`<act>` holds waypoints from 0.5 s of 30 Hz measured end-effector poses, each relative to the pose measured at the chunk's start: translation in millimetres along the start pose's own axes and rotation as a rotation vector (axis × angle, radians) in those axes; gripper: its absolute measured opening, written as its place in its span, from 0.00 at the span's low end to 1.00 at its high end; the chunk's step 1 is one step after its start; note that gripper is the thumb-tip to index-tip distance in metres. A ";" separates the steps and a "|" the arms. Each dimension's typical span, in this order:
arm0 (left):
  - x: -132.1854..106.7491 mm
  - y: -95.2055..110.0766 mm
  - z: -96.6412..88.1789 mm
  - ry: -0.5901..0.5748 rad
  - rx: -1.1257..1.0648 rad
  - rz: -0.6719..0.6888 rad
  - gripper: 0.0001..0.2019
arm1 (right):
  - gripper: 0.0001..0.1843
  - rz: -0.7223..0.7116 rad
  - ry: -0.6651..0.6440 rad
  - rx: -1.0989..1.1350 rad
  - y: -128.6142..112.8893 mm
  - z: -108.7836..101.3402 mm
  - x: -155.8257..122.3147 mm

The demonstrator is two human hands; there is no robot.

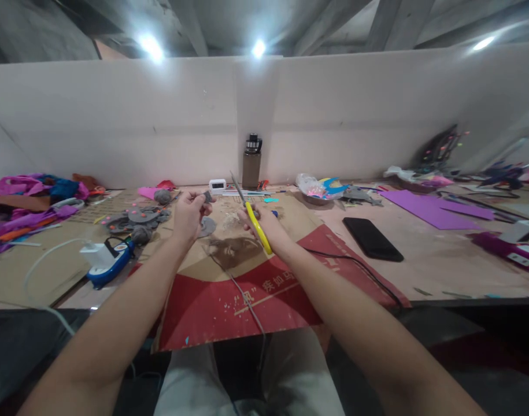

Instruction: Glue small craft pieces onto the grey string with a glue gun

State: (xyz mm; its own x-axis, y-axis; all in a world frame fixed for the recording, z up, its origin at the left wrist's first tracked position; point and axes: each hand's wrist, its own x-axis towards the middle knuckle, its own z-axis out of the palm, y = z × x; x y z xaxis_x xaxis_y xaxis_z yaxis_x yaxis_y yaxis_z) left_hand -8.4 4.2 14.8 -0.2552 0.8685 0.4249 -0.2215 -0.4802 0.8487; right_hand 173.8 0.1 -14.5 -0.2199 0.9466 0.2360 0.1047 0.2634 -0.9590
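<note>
A small dark-grey, fabric-like scrap is being pinched by the left hand; the right hand is gripping yellow-handled metal scissors, blades pointing toward the tabletop's far edge.

Three white ceiling lights flare into hazy halos above the pale upright partition; the space beneath the pinkish bench falls dark. A soft shadow lies on the brown-and-red printed cardboard sheet. Wide-angle stretch enlarges the bare forearms towards the near corners. The left hand's fingers look soft; the dark, pink-dotted bundle at far right smears.
</note>
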 end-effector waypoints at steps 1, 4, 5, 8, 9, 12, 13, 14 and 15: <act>1.8 0.5 -1.8 0.005 -0.012 -0.005 0.08 | 0.21 0.007 -0.013 0.008 -1.6 0.6 -1.2; 3.7 1.9 -4.7 -0.031 -0.061 -0.068 0.07 | 0.21 -0.012 -0.071 0.035 -5.6 4.1 -4.2; 3.5 2.5 -5.3 -0.043 -0.079 -0.093 0.07 | 0.21 -0.037 -0.086 0.033 -6.0 5.0 -4.7; 2.7 3.4 -7.0 -0.070 -0.134 -0.163 0.07 | 0.19 -0.113 -0.105 -0.009 -6.0 5.4 -5.9; 2.7 3.4 -7.7 -0.081 -0.146 -0.185 0.07 | 0.19 -0.128 -0.114 -0.026 -6.2 5.1 -6.6; 3.1 2.6 -9.6 -0.123 -0.154 -0.238 0.08 | 0.19 -0.150 -0.176 -0.078 -7.8 4.2 -10.3; 3.1 2.3 -9.9 -0.134 -0.154 -0.252 0.08 | 0.19 -0.157 -0.199 -0.092 -8.4 4.3 -11.8; 3.0 2.1 -10.0 -0.145 -0.153 -0.262 0.07 | 0.19 -0.165 -0.223 -0.104 -8.8 4.5 -13.3; 2.6 2.0 -9.8 -0.157 -0.150 -0.268 0.07 | 0.19 -0.175 -0.246 -0.114 -9.0 4.9 -14.6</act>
State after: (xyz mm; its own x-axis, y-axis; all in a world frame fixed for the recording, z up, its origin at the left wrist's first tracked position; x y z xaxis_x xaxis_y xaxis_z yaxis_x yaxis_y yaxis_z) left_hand -18.8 4.3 14.6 -0.0241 0.9688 0.2466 -0.3996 -0.2354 0.8859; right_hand 171.3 -17.1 -10.1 -0.4703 0.8156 0.3371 0.1496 0.4501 -0.8803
